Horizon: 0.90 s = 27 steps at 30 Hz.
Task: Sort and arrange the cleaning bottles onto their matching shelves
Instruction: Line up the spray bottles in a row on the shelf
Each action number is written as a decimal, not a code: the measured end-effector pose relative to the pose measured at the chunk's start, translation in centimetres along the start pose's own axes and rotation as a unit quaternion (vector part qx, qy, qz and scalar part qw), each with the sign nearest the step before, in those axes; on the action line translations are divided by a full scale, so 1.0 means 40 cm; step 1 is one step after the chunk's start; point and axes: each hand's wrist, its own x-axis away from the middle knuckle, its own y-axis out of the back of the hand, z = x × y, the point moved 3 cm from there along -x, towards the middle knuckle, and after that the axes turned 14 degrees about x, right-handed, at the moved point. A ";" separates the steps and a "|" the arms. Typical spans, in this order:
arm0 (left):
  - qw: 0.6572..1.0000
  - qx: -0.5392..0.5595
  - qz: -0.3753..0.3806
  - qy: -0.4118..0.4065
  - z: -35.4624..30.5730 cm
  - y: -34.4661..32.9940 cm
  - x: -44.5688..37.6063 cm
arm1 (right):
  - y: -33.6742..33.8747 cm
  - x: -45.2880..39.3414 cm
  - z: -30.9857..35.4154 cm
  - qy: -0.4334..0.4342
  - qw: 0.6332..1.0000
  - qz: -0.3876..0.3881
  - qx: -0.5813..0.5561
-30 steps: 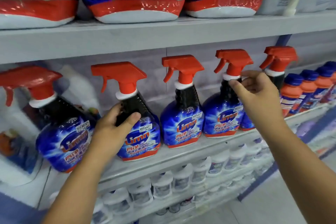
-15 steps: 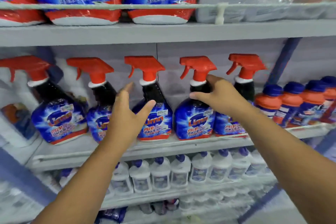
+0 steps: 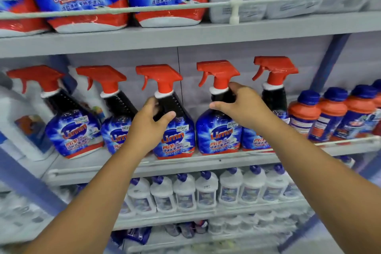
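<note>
Here, your left hand [image 3: 149,125] was curled round the black neck of the third spray bottle [image 3: 174,128] in the row on the middle shelf [image 3: 185,164], thumb across the front, while your right hand [image 3: 240,106] wrapped the neck of the fourth spray bottle [image 3: 218,130] just under its white collar. Both bottles stood on the shelf with their long axes upright, the third leaning a little to the left, and their red triggers [image 3: 159,77] pointed left with the labels facing you. Orange bottles [image 3: 304,115] stood near, further right on the same shelf.
</note>
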 end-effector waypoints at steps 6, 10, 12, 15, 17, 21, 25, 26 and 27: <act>1.000 0.011 0.007 0.002 -0.011 -0.001 0.018 | -0.014 0.006 -0.004 0.000 1.000 -0.022 0.002; 0.999 0.035 0.009 0.006 -0.009 0.000 0.026 | -0.024 0.016 0.001 -0.009 0.999 -0.032 -0.001; 0.993 0.116 -0.014 -0.011 -0.002 0.016 0.046 | -0.032 0.044 0.003 -0.026 0.996 -0.073 -0.051; 0.976 0.135 -0.146 -0.089 0.007 0.107 0.095 | -0.042 0.143 0.036 0.009 0.956 -0.282 -0.079; 0.966 0.099 -0.217 -0.098 0.014 0.180 0.105 | -0.072 0.186 0.090 0.079 0.946 -0.305 -0.080; 0.989 0.031 -0.142 0.031 0.055 0.263 0.032 | -0.165 0.119 0.208 0.087 0.985 -0.071 -0.133; 0.996 -0.016 -0.027 0.080 0.088 0.276 -0.013 | -0.212 0.048 0.246 0.047 0.994 0.011 -0.094; 0.997 -0.004 -0.026 0.079 0.094 0.277 -0.016 | -0.215 0.041 0.238 0.034 0.995 0.021 -0.090; 0.997 0.007 -0.024 0.077 0.100 0.283 -0.017 | -0.218 0.037 0.230 0.022 0.996 0.019 -0.082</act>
